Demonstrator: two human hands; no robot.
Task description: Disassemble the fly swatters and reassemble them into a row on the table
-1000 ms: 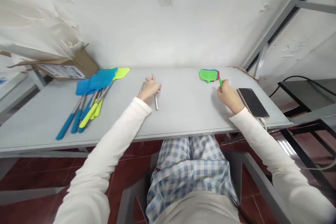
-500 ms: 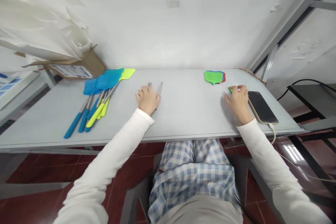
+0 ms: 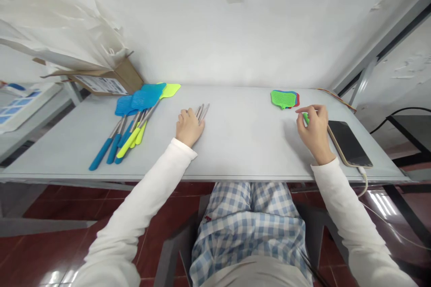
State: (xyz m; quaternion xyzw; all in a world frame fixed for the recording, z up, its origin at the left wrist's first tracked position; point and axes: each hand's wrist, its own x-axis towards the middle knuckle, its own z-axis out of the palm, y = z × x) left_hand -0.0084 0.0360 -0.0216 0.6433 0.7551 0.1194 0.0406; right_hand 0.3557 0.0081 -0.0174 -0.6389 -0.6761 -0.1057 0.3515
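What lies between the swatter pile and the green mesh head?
In the head view, the left hand lies between them, partly covering thin metal rods.

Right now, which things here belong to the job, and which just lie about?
Likely job things:
thin silvery metal rods, at the left hand
small green plastic piece, at the right hand
stacked green, blue, red plastic paddles
long blue and yellow swatters

Likely lying about:
black rectangular phone
white cable
brown cardboard box
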